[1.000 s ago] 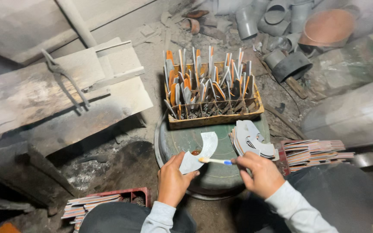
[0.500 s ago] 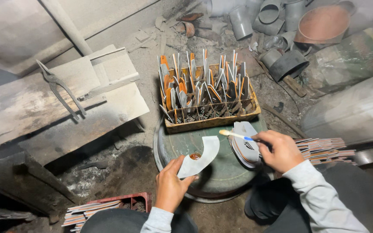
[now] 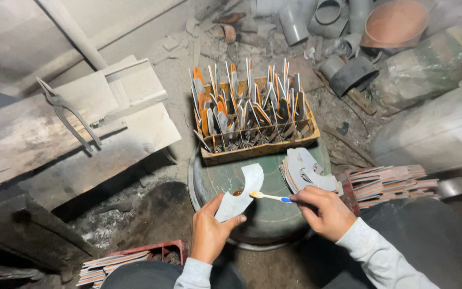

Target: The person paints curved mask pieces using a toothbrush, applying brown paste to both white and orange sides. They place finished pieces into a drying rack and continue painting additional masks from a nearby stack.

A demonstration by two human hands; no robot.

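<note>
a curved grey metal blade blank (image 3: pixel 239 194) is pinched at its lower end by the left hand (image 3: pixel 209 234), over the near edge of a round green drum lid (image 3: pixel 267 214). a toothbrush (image 3: pixel 271 197) is gripped by the right hand (image 3: pixel 324 210), bristles touching the blank. the blank is judged thin, stiff, light and sharp-edged, best held by its flat faces.

Green drum lid (image 3: pixel 274 219) — crate (image 3: pixel 258 150), blade stack (image 3: pixel 308 171)

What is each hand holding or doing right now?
Left hand: closed on a curved grey metal blank, held over the round drum top.
Right hand: closed on a toothbrush, bristles at the blank.
</note>
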